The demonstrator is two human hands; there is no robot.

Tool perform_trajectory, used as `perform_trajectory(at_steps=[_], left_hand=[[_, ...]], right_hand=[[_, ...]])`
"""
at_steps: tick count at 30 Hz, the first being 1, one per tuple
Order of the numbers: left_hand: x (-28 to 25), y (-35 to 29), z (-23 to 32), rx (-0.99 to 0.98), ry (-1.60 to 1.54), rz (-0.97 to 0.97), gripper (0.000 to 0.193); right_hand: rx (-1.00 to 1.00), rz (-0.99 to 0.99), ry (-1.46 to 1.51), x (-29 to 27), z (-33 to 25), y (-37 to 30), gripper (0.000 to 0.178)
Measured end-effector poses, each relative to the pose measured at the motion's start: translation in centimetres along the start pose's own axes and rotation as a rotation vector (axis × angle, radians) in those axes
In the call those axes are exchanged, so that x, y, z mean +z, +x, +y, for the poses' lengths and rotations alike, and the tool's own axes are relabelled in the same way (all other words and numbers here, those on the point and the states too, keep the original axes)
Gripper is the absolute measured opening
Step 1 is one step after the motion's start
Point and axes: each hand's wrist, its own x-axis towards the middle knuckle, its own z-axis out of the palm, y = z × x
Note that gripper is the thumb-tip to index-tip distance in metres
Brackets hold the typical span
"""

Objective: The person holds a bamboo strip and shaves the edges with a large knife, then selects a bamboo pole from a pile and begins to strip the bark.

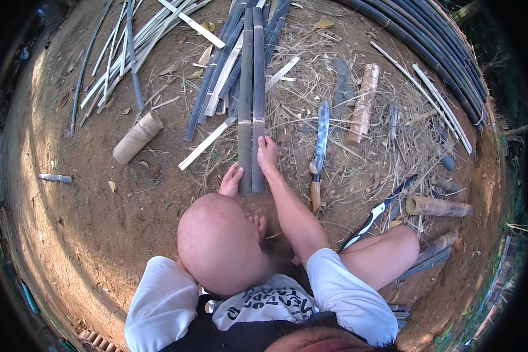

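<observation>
Two long dark bamboo strips lie side by side in front of me, pointing away. My right hand (267, 155) grips the edge of the right bamboo strip (258, 88), thumb on its upper face. At the near end, my left hand (231, 179) holds the outer edge of the left bamboo strip (246, 100); my raised knee (214, 243) hides part of that hand. To the right, a machete (321, 138) with a wooden handle lies on the ground. A folding saw (375, 214) with a white and black handle rests beside my other leg.
More split bamboo strips (217, 76) pile up under and beyond the two. Pale slats (120, 58) lie at the far left, near a short bamboo section (138, 138). Another bamboo section (440, 206) lies right. Long dark poles (416, 41) line the far right; dry straw (358, 158) covers the soil.
</observation>
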Motion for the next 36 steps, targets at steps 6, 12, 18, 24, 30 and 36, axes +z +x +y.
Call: perform_trajectory(at_steps=[6, 12, 18, 24, 30, 36], left_hand=[[1.1, -0.6, 0.3, -0.042, -0.07, 0.047, 0.043], [-0.3, -0.6, 0.7, -0.039, -0.109, -0.027, 0.04], [0.4, -0.9, 1.1, -0.042, -0.112, -0.011, 0.042], [-0.8, -0.7, 0.1, -0.043, -0.002, -0.002, 0.047], [1.1, -1.0, 0.3, -0.014, 0.143, -0.023, 0.049], [3.4, -2.0, 1.0, 0.205, 0.348, 0.07, 0.046]], right_hand=[[0.142, -0.124, 0.284, -0.2, 0.4, -0.2, 0.029], [0.318, -0.253, 0.482, -1.6, -0.1, -0.7, 0.026], [0.289, -0.243, 0.455, -1.4, 1.0, -0.8, 0.028], [0.323, -0.225, 0.42, -0.9, 0.5, -1.7, 0.027], [0.334, -0.205, 0.413, -0.9, 0.7, -2.3, 0.031], [0.134, 0.013, 0.076, 0.2, -0.7, -3.4, 0.034]])
